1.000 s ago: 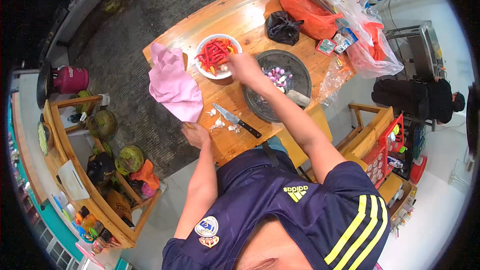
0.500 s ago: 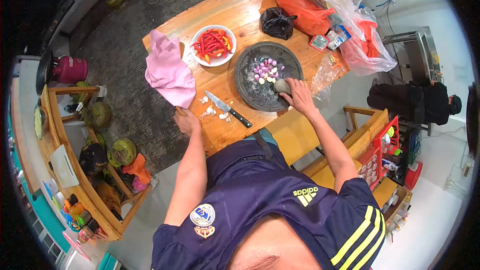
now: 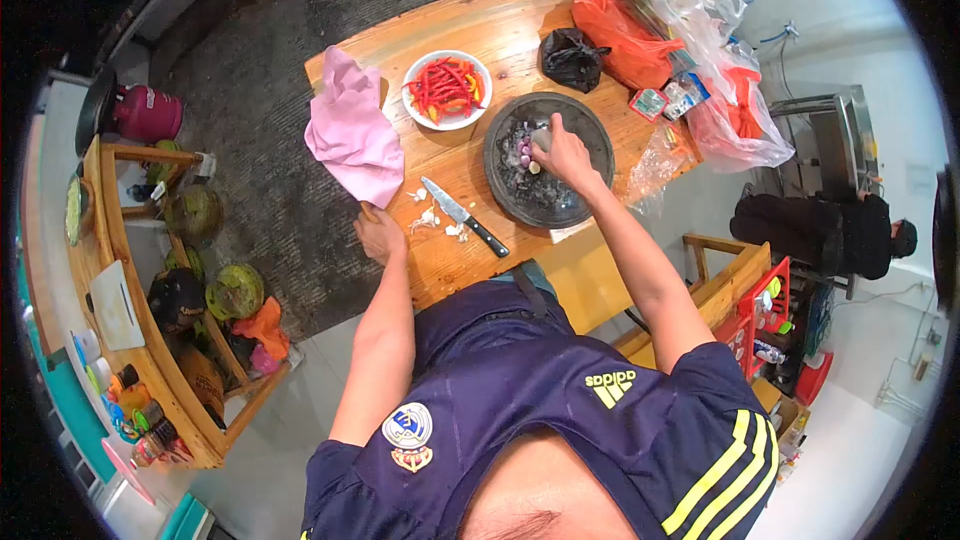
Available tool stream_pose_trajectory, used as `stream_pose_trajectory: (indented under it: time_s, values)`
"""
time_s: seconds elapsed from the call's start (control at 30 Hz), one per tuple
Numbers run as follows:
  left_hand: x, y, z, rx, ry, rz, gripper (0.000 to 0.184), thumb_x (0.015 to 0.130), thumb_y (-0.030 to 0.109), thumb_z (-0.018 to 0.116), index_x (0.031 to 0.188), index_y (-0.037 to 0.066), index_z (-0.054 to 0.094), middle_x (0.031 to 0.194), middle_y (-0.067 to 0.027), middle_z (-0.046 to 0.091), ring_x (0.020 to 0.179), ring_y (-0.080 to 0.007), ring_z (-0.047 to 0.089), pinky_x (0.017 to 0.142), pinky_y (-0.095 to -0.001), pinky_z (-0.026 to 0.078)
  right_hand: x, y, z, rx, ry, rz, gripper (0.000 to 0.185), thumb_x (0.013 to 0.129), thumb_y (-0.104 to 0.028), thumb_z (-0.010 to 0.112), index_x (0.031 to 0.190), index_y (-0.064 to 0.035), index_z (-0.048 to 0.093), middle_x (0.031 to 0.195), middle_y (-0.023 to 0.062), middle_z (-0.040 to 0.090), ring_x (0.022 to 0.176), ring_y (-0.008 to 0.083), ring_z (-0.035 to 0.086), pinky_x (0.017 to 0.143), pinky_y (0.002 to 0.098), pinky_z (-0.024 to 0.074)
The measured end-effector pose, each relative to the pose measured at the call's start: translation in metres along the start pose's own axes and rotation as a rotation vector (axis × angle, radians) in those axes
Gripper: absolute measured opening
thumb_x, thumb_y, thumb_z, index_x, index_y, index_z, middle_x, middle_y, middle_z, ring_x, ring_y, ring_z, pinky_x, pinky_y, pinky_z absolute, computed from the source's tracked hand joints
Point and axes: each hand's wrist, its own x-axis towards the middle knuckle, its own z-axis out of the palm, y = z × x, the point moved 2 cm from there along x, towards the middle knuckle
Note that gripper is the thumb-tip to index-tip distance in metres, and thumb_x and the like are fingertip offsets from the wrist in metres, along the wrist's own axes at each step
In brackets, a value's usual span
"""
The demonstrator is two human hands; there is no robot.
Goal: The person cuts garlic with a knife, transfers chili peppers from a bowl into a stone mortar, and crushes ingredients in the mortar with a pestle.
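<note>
Grey pestle [image 3: 541, 138] has moved to the shallots [image 3: 525, 147].

Clutter rings the edges of my view.
At upper right I see a black plastic bag [image 3: 572, 58] just beside a red-orange plastic bag [image 3: 635, 52], with a clear plastic bag [image 3: 715, 140] next to that. Off left I make out a pink gas cylinder [image 3: 148, 112], green gas cylinders [image 3: 235, 290] and a white cutting board [image 3: 117, 306] on a wooden rack [image 3: 90, 230]. Far right, a person in dark clothes [image 3: 870, 235].
</note>
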Motion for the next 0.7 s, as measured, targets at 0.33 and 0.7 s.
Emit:
stream_pose_trajectory:
  time_s: [0.33,0.7]
  values:
    - [0.002,0.0,0.001,0.05,-0.046,-0.005,0.043,0.091,0.039,0.038,0.105,0.003,0.056,0.103,-0.0167,0.055,0.098,-0.0358,0.054,0.076,-0.0493,0.045,0.001,0.033,0.005,0.115,-0.114,-0.024,0.062,0.085,-0.044,0.053,0.119,0.0006,0.026,0.097,0.031,0.058,0.089,0.0446,0.058,0.077,0.049,0.0458]
    - [0.001,0.002,-0.002,0.047,-0.055,-0.019,0.04,0.089,0.037,0.041,0.106,0.004,0.056,0.106,-0.0163,0.055,0.097,-0.0356,0.055,0.077,-0.0484,0.046,0.026,0.0,-0.03,0.325,-0.364,0.261,0.061,0.073,-0.046,0.064,0.106,0.0006,0.045,0.092,0.0233,0.062,0.085,0.0362,0.062,0.074,0.0399,0.0477]
